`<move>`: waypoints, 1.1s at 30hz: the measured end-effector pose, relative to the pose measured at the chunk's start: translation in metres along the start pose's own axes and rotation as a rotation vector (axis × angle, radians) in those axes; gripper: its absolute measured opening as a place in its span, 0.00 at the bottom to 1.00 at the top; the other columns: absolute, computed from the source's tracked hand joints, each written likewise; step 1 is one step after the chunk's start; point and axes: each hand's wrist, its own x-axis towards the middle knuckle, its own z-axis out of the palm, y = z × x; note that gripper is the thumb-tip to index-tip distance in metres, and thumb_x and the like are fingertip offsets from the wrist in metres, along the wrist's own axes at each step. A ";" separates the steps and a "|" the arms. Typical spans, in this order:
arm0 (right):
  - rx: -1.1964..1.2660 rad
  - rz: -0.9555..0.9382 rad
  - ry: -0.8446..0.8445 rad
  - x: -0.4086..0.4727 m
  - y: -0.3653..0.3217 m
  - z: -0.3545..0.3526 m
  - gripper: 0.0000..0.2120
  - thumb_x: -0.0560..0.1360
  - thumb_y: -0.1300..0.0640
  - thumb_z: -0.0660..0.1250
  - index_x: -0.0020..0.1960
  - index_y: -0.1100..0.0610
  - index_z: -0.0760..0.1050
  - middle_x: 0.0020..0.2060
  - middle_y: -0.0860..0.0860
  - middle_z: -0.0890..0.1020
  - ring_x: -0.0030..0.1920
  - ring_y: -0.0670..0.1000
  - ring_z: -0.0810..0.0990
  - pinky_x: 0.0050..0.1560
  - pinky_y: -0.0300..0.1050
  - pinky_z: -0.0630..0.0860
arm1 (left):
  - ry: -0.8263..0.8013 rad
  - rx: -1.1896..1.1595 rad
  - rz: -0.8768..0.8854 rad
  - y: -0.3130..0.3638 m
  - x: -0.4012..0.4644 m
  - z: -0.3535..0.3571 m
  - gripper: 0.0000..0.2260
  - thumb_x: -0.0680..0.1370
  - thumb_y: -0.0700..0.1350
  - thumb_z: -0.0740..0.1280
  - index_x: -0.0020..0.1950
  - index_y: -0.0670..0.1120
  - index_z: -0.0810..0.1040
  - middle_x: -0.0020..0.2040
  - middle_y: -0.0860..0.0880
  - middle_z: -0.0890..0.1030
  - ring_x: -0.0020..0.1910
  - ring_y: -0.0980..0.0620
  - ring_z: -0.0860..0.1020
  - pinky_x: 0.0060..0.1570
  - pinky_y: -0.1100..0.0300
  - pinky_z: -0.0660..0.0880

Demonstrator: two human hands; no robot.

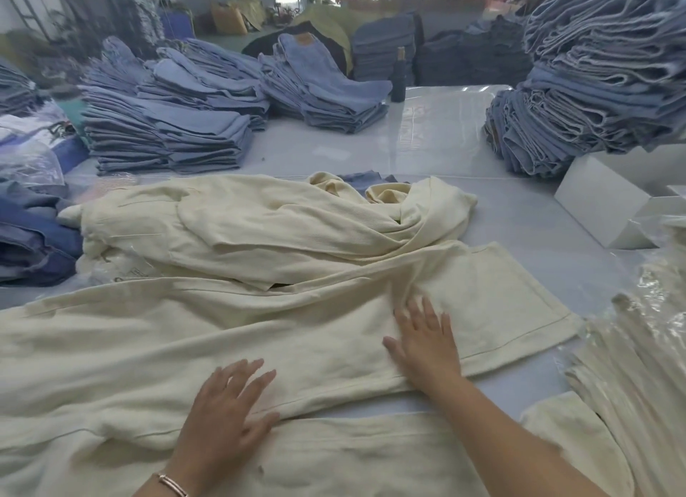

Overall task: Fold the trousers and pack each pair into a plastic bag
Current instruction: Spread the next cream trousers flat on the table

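A pair of cream trousers (185, 348) lies spread across the table in front of me, its leg hem (512, 311) reaching to the right. My left hand (226, 411) rests flat on the near edge of the leg, fingers spread. My right hand (427, 344) presses flat on the leg further right, fingers straight. Behind them lies a heap of more cream trousers (278, 225), crumpled. Bagged cream trousers (631, 366) in clear plastic are stacked at the right edge.
Stacks of folded blue jeans (167, 125) stand at the back left, back middle (334, 99) and right (594, 88). A white box (601, 203) sits at the right. Darker jeans (29, 236) lie at the left. A dark bottle (399, 77) stands at the back.
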 end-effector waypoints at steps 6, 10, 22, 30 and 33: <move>0.147 -0.200 -0.126 -0.042 -0.027 0.004 0.41 0.72 0.30 0.57 0.78 0.43 0.46 0.78 0.49 0.45 0.77 0.50 0.41 0.75 0.54 0.38 | 0.292 0.002 0.136 -0.010 -0.026 0.006 0.07 0.70 0.49 0.59 0.46 0.54 0.74 0.38 0.53 0.77 0.40 0.53 0.72 0.38 0.59 0.64; 0.168 -0.233 -0.072 -0.062 -0.020 -0.003 0.31 0.75 0.42 0.61 0.76 0.40 0.55 0.78 0.49 0.51 0.78 0.51 0.47 0.76 0.49 0.45 | 0.380 0.070 0.128 -0.012 -0.030 0.004 0.12 0.71 0.47 0.59 0.40 0.48 0.82 0.36 0.51 0.76 0.39 0.52 0.71 0.35 0.59 0.67; 0.032 -0.009 -0.112 -0.103 -0.035 -0.011 0.22 0.82 0.50 0.50 0.76 0.42 0.56 0.78 0.47 0.53 0.77 0.49 0.51 0.74 0.56 0.52 | 0.008 0.046 -0.032 -0.033 -0.061 -0.011 0.16 0.75 0.47 0.63 0.61 0.52 0.79 0.49 0.51 0.79 0.51 0.47 0.79 0.45 0.54 0.76; 0.234 -0.186 0.033 -0.135 -0.198 -0.010 0.22 0.81 0.44 0.53 0.75 0.45 0.62 0.75 0.46 0.61 0.74 0.46 0.58 0.75 0.46 0.52 | 0.169 -0.027 0.057 -0.123 -0.088 -0.034 0.14 0.76 0.49 0.58 0.54 0.52 0.82 0.52 0.54 0.80 0.54 0.52 0.78 0.52 0.57 0.72; 0.328 -0.217 0.026 -0.135 -0.276 -0.006 0.23 0.81 0.44 0.53 0.75 0.45 0.61 0.76 0.45 0.58 0.75 0.45 0.56 0.74 0.42 0.51 | 0.206 -0.075 0.029 -0.168 -0.102 -0.048 0.20 0.75 0.53 0.52 0.52 0.51 0.83 0.53 0.53 0.81 0.54 0.51 0.79 0.53 0.55 0.73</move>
